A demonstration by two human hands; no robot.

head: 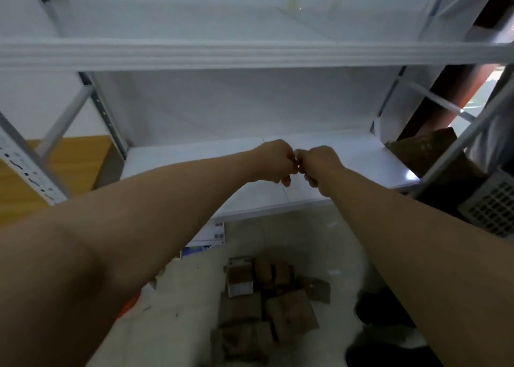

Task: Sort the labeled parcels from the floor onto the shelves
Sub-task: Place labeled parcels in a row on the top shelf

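Both my arms reach out over the white lower shelf (353, 158). My left hand (274, 162) and my right hand (319, 165) are curled into fists, and their knuckles meet above the shelf. I see nothing held in either fist. Several brown cardboard parcels (267, 300) lie in a heap on the floor below, some with white labels. A flat white parcel with barcode labels (215, 233) lies by the shelf's front edge, partly hidden by my left forearm.
The upper shelf's front beam (250, 54) runs across above my hands. Grey slotted uprights (25, 161) stand at left before a yellow wooden surface (75, 161). At right are a brown box (422, 147) and a perforated grey crate (492, 205).
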